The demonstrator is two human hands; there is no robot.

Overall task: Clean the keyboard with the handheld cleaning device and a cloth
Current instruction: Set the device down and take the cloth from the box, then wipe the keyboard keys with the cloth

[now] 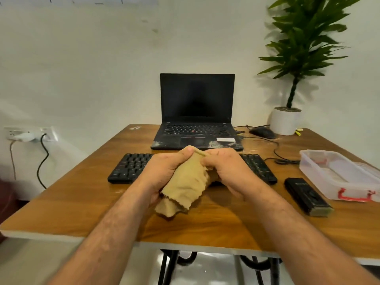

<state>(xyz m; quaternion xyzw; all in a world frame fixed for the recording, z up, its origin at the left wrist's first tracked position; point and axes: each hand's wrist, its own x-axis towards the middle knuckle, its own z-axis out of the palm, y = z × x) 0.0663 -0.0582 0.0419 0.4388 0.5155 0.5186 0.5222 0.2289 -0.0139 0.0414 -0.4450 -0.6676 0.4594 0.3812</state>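
Note:
A black keyboard [131, 167] lies across the middle of the wooden table [72, 198], its centre hidden behind my hands. Both hands hold a tan cloth [185, 186] above the table's near half. My left hand [164, 167] grips the cloth's upper left part, fingers curled round it. My right hand [228, 169] pinches the cloth's upper right edge. The cloth's lower end hangs crumpled down to the tabletop. A black handheld cleaning device [307, 195] lies on the table to the right of the keyboard, apart from both hands.
An open black laptop [197, 112] with dust on its palm rest stands behind the keyboard. A black mouse [262, 132] and a potted plant [285, 122] are at the back right. A clear plastic box [341, 175] with red clasps sits at the right edge. Cables [276, 151] run across the right side.

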